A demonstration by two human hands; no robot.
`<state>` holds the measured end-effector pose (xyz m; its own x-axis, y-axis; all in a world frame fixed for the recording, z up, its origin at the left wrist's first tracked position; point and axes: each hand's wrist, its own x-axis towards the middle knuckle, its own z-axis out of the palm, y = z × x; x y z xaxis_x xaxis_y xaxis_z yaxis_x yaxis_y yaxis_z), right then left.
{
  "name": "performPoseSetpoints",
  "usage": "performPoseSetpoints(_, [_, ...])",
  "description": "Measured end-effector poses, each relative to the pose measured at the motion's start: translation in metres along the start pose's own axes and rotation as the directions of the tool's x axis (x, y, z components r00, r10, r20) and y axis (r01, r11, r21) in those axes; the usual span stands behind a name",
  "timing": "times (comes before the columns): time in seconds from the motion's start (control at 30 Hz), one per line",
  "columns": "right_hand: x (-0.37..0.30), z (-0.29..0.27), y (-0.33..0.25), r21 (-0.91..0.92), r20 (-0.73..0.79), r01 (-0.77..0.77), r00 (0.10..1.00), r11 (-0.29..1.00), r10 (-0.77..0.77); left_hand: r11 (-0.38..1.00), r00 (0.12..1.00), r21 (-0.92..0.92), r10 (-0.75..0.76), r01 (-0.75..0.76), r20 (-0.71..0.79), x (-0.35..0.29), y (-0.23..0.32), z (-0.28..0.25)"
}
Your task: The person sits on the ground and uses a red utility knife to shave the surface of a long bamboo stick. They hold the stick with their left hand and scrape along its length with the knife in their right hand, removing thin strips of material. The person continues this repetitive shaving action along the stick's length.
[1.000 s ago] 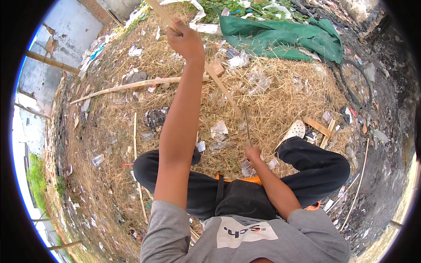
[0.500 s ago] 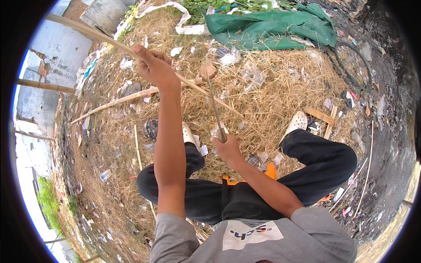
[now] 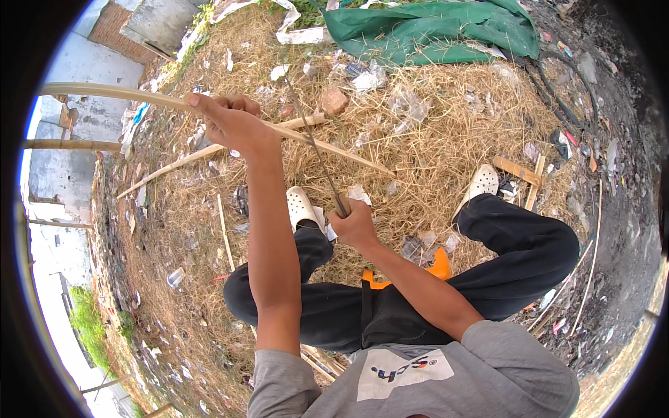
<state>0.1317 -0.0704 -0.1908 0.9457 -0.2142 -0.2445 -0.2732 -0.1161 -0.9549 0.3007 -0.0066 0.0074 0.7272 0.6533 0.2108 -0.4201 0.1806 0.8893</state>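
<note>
My left hand is raised at the upper left, its fingers closed round a long pale bamboo strip. One end of the strip runs out past the far left, and the other slants down to the right over the dry grass. In my right hand, low between my knees, is the handle of a long knife with a thin dark blade. The blade points up and to the left and crosses the strip to the right of my left hand. Whether blade and strip touch, I cannot tell.
Dry grass strewn with litter covers the ground. Another bamboo pole lies beyond my left arm. A reddish brick piece and a green tarp lie ahead. Nailed wood pieces rest by my right shoe. Something orange sits beneath me.
My left hand has shifted left and slightly down with the bamboo strip. The knife has swung leftward, so its blade crosses the strip closer to my left hand.
</note>
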Motion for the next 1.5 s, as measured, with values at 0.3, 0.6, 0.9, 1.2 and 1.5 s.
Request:
performPoseSetpoints(0.3, [-0.004,-0.005,-0.012,0.043,0.075,0.013,0.997,0.999,-0.016,1.0,1.0,-0.024,0.016,-0.016,-0.001,0.005,-0.004,-0.012])
performPoseSetpoints(0.6, [0.014,-0.011,0.049,-0.081,-0.051,-0.141,0.989,0.987,0.137,1.0,0.995,0.0,0.017,-0.017,-0.102,0.013,-0.008,-0.014])
performPoseSetpoints(0.9, [0.022,-0.042,0.095,-0.174,-0.065,-0.385,0.923,0.906,0.38,0.999,0.998,0.035,-0.016,0.018,-0.058,0.009,-0.007,-0.003])
performPoseSetpoints(1.2, [0.029,-0.044,0.137,-0.207,-0.067,-0.288,0.958,0.935,0.28,0.999,0.998,0.051,-0.015,0.018,-0.064,0.008,-0.008,0.01])
performPoseSetpoints(1.5, [0.015,-0.052,0.129,-0.251,-0.043,-0.096,0.995,0.963,0.088,0.999,0.997,-0.007,-0.035,0.035,-0.071,0.006,-0.01,0.01])
